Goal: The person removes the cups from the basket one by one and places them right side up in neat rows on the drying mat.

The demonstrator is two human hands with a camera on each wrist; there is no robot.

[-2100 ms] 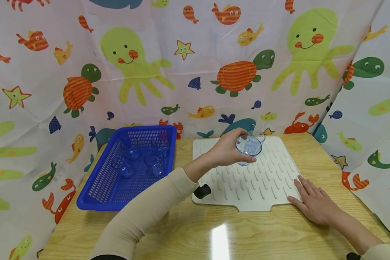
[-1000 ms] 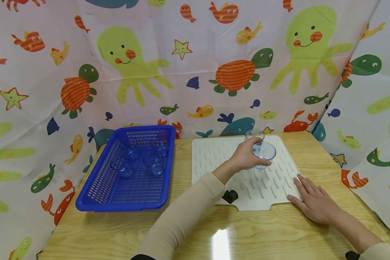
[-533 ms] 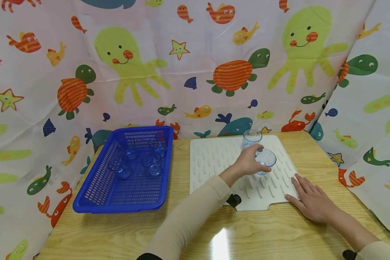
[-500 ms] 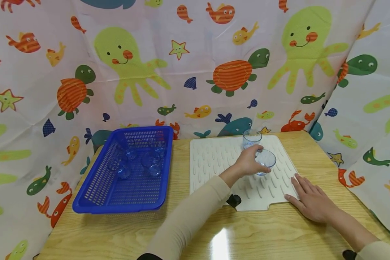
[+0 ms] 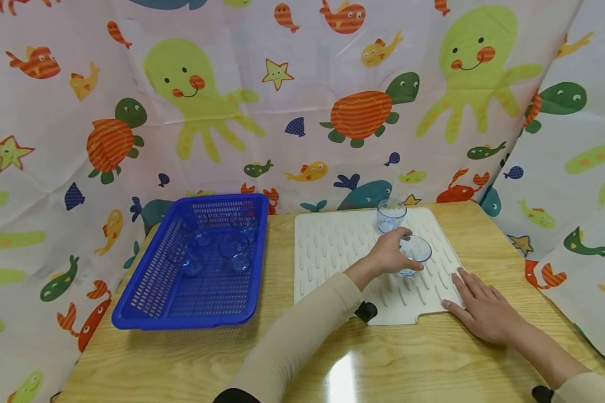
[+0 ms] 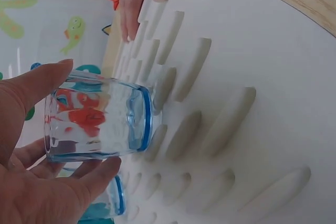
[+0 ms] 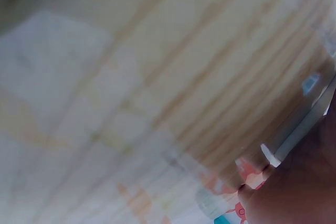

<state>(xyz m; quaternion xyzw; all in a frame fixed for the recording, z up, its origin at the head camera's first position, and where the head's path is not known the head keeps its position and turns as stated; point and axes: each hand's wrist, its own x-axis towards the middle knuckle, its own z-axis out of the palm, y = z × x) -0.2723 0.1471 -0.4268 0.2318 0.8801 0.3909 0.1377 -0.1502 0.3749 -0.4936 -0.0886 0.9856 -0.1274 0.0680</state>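
My left hand holds a clear, blue-tinted drinking glass between thumb and fingers, upright over the white ridged drying mat. In the left wrist view its thick blue base is at the mat's ridges; whether it bears fully on them I cannot tell. Just behind it a second glass stands upright on the mat's far part. My right hand lies flat with fingers spread at the mat's right front edge. The right wrist view is blurred and shows only part of that hand.
On the left of the wooden table stands a blue perforated plastic basket with several similar glasses inside. A curtain printed with sea animals encloses the back and sides.
My left hand has carried the glass rightward and down, from above the mat to in front of the standing glass. The right hand stays in place.
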